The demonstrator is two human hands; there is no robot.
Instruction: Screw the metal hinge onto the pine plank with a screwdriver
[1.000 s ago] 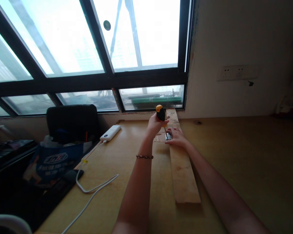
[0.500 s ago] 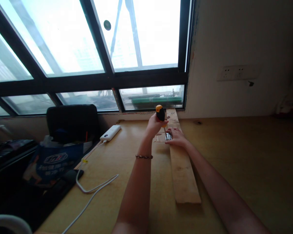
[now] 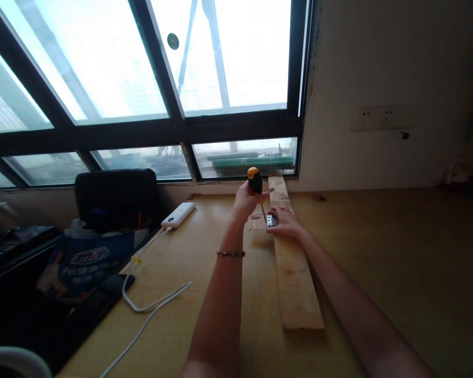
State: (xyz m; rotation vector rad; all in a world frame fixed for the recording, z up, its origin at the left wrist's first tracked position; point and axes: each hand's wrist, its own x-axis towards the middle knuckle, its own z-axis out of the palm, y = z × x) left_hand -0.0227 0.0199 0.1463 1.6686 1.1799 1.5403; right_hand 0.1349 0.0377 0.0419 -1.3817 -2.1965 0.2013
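Note:
My left hand [image 3: 245, 202] is wrapped round the handle of a yellow-and-black screwdriver [image 3: 255, 181]. The shaft points down, its tip close to the left side of a small shiny metal piece with holes, perhaps a hinge [image 3: 270, 220]; whether they touch I cannot tell. My right hand [image 3: 286, 220] has its fingers closed on that metal piece and rests over a long wooden board [image 3: 297, 283]. Beside the board, under the screwdriver, a shorter piece of wood [image 3: 257, 222] sticks out to the left.
The board lies lengthwise on a wooden table [image 3: 213, 273], reaching toward the window. To the left are a white power bank [image 3: 178, 214] and its white cable [image 3: 157, 304]. A black chair [image 3: 116, 194] with a blue bag [image 3: 89, 262] stands beyond the table's left edge.
My left hand and the screwdriver have shifted slightly left and up, so the tip stands left of the metal piece. More of that piece's bright face shows. My right hand stays put.

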